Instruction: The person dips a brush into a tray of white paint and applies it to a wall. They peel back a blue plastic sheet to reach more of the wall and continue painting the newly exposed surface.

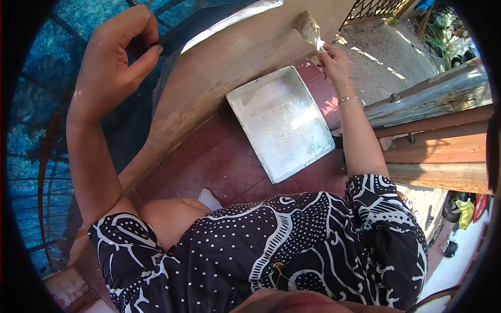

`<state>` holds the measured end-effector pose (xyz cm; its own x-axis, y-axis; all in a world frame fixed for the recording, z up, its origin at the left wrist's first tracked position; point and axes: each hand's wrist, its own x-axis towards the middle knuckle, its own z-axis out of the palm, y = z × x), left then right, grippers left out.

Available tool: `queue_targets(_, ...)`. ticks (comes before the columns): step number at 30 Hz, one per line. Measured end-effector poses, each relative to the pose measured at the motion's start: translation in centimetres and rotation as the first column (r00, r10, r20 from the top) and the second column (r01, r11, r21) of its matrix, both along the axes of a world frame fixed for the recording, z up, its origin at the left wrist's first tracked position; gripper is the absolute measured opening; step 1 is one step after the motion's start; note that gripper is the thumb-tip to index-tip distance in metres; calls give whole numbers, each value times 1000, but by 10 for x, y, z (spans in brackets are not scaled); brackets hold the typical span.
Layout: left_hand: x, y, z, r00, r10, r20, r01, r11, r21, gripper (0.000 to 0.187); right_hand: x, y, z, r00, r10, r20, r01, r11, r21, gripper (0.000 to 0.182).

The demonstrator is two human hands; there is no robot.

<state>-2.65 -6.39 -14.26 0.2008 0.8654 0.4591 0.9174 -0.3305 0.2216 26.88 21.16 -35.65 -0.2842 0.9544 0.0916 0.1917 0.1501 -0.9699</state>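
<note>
My right hand (335,65) grips the pale handle of a paintbrush (311,31). The brush's paint-smeared head is at the upper part of the low beige wall (224,70). Below it, a white rectangular paint tray (307,164), coated inside with white paint, lies on the red tiles beside the wall. My left hand (122,49) is raised at the upper left, in front of the blue sheeting. Its fingers are curled in with the thumb close to them; what they hold, if anything, is hidden.
Blue sheeting (52,68) covers the left side behind the wall. Red floor tiles (214,167) run under the tray. Weathered wooden beams (438,141) stand close to my right arm. A concrete path (381,62) and metal lattice (373,8) are farther off.
</note>
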Motion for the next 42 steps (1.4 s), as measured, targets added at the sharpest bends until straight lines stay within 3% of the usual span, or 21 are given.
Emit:
queue_targets(4, 12, 9, -4, 1000, -21, -23, 22, 999, 35, 20, -26, -13, -31, 993, -118, -2, 117, 987, -108, 22)
queue_targets(5, 15, 11, -4, 999, -29, -26, 29, 999, 30, 20, -41, -23, -48, 994, -103, -41, 101, 993, -54, 20)
queue_targets(6, 17, 11, -5, 1000, -8, -16, 8, 1000, 18, 20, -57, -41, -67, 993, -114, 19, 108, 970, 218, 20)
queue_targets(7, 19, 12, -5, 1000, 13, -5, -13, 1000, 7, 20, -70, -73, -69, 990, -112, 79, 80, 940, 333, 23)
queue_targets(8, 20, 14, -5, 1000, 5, -6, -5, 1000, 5, 20, -84, -104, -82, 998, -65, -13, 65, 927, 369, 28)
queue_targets(9, 20, 15, -4, 1000, 11, 16, -11, 1000, 4, 20, -85, -139, -68, 985, 103, 141, -132, 969, 211, 34)
queue_targets(11, 19, 17, -5, 999, 11, 38, -12, 1000, 3, 20, -93, -181, -85, 952, 299, 66, -302, 881, 365, 39)
queue_targets(13, 19, 19, -6, 998, 18, 63, -16, 999, -43, 19, -92, -194, -73, 795, 565, 220, -604, 774, 193, 39)
queue_targets(17, 17, 21, -8, 999, 9, 36, -7, 998, -60, 19, -96, -161, -66, 739, 620, 265, -668, 723, 173, 33)
queue_targets(18, 17, 21, -8, 997, 23, 68, -18, 998, -66, 19, -93, -139, -66, 787, 564, 249, -615, 743, 263, 34)
queue_targets(19, 16, 20, -8, 994, 37, 99, -30, 997, -72, 19, -83, -119, -45, 737, 543, 402, -629, 769, 114, 32)
queue_targets(23, 13, 18, -10, 995, 36, 97, -30, 998, -60, 18, -29, -43, -52, 923, 350, 160, -380, 895, 232, 35)
queue_targets(24, 13, 18, -12, 994, 38, 98, -32, 997, -63, 19, -11, -24, -48, 938, 268, 220, -304, 941, 150, 34)
queue_targets(26, 13, 17, -13, 995, 40, 96, -34, 997, -64, 19, 13, -3, -38, 998, 7, 56, -10, 999, 51, 33)
queue_targets(27, 13, 18, -13, 992, 44, 119, -35, 997, -73, 19, 21, 9, -39, 998, 5, 55, -8, 999, 51, 33)
queue_targets(29, 17, 21, -14, 990, 41, 137, -30, 996, -82, 19, 31, 31, -41, 964, -265, -23, 262, 960, -103, 34)
queue_targets(32, 23, 26, -16, 994, 37, 100, -26, 994, -105, 20, 1, 27, -38, 962, -257, -88, 254, 966, -48, 36)
queue_targets(34, 25, 27, -16, 998, 43, 52, -37, 993, -116, 20, -35, 11, -39, 973, -198, -122, 217, 961, 169, 32)
queue_targets(36, 24, 28, -14, 998, 53, 37, -48, 992, -116, 20, -61, -35, -26, 977, -208, 51, 170, 897, 407, 32)
queue_targets(38, 23, 29, -11, 998, 58, 26, -55, 992, -111, 20, -78, -94, -26, 995, -87, -41, 96, 881, 463, 36)
queue_targets(42, 31, 25, -3, 996, 49, 79, -41, 994, -104, 19, -72, -167, -25, 885, 444, 138, -464, 814, 350, 46)
